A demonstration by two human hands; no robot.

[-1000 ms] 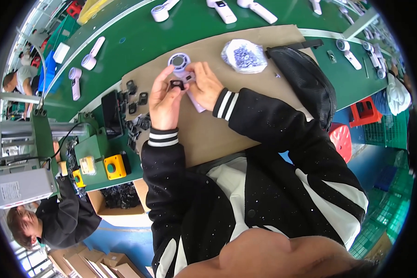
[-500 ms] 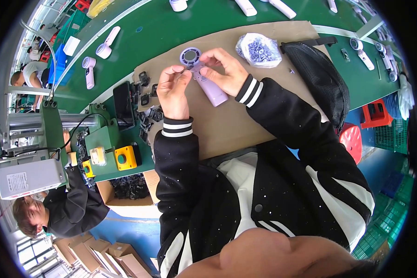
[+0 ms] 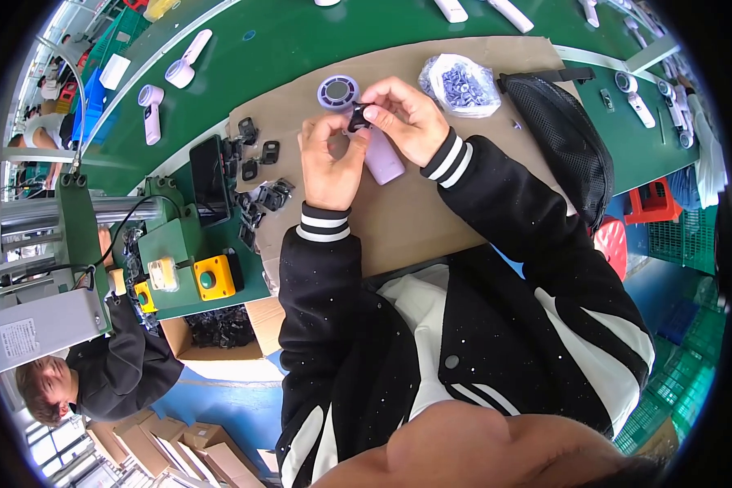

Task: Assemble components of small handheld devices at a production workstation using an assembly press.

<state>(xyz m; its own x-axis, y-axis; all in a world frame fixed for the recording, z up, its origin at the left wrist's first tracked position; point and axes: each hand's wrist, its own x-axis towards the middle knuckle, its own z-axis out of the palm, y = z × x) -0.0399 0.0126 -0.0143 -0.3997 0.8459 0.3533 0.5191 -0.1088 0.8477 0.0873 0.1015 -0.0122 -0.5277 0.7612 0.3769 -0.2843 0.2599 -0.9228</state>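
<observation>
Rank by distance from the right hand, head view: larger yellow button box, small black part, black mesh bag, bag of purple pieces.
From the right hand:
1. small black part: touching it, on its left
2. bag of purple pieces: up and right
3. black mesh bag: farther right
4. larger yellow button box: far lower left

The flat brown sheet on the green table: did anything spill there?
Maybe one bit: a tiny purple piece lies alone on the flat brown sheet, just right of the clear plastic bag full of small purplish pieces. It looks odd outside the bag, as if it fell out.
</observation>
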